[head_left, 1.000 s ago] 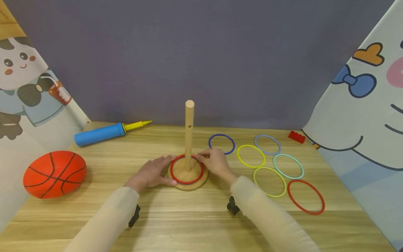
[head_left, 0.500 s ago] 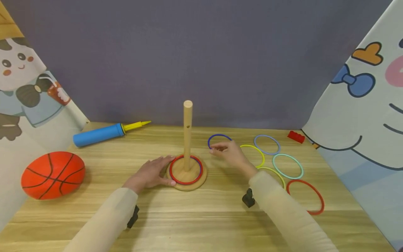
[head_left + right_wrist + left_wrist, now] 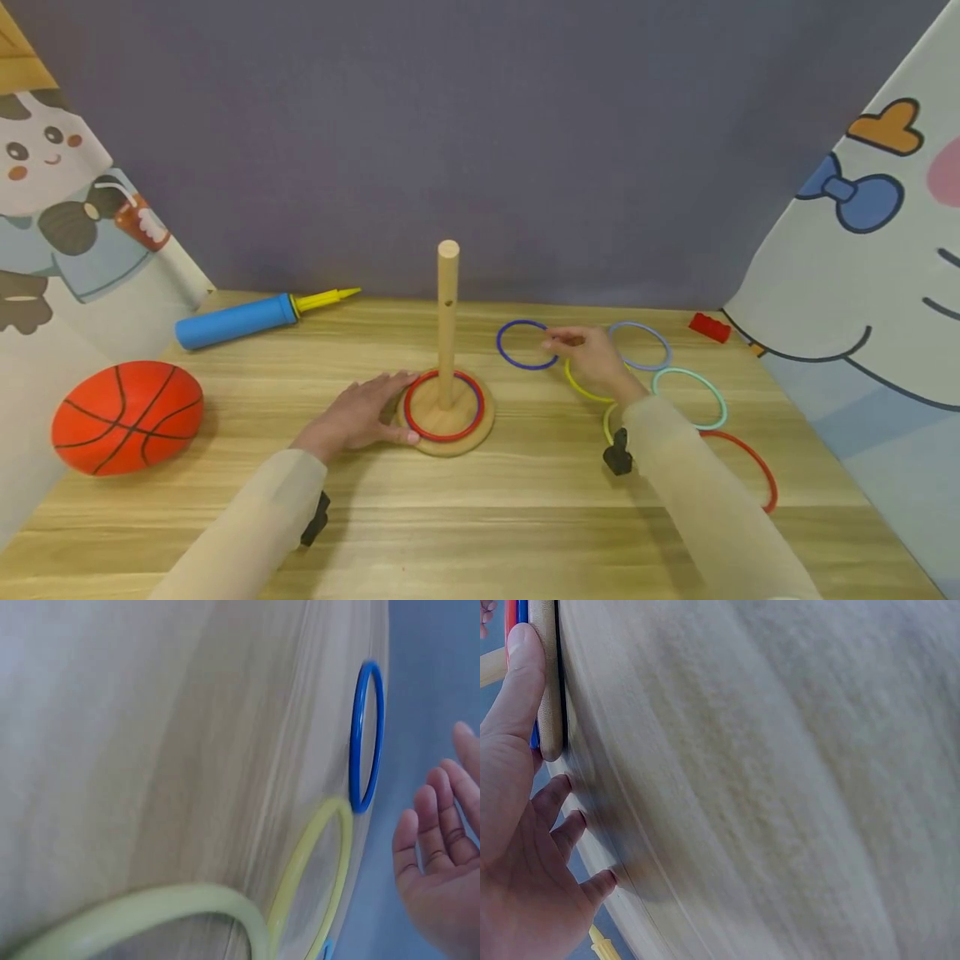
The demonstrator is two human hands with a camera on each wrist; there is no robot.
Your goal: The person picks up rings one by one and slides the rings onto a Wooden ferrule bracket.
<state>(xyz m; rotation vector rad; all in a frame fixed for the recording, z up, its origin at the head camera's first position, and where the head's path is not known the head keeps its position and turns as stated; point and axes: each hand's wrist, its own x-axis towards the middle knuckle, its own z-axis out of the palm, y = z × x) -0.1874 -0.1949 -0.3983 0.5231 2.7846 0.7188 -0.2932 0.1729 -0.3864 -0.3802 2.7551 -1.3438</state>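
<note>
A wooden peg point(image 3: 447, 317) stands upright on its round base point(image 3: 487, 417). A red ring point(image 3: 482, 408) and a blue one largely beneath it lie around the peg. My left hand point(image 3: 360, 417) rests at the base's left side. In the left wrist view, its thumb point(image 3: 526, 664) touches the base and rings while the other fingers spread loosely. My right hand point(image 3: 596, 358) hovers above the yellow ring point(image 3: 577, 385), just right of the dark blue ring point(image 3: 517, 364). The right wrist view shows its relaxed fingers point(image 3: 431, 832) holding nothing, apart from the rings.
Further rings lie right: light blue point(image 3: 660, 337), mint point(image 3: 722, 400), yellow-green point(image 3: 607, 425), partly covered by my arm, and red point(image 3: 771, 479). A red block point(image 3: 709, 327) sits at the back. A toy basketball point(image 3: 127, 417) and a blue pump point(image 3: 236, 323) are left.
My right hand has left the red ring on the base and moved right, passing over the dark blue ring to the yellow one. My left hand has stayed at the base.
</note>
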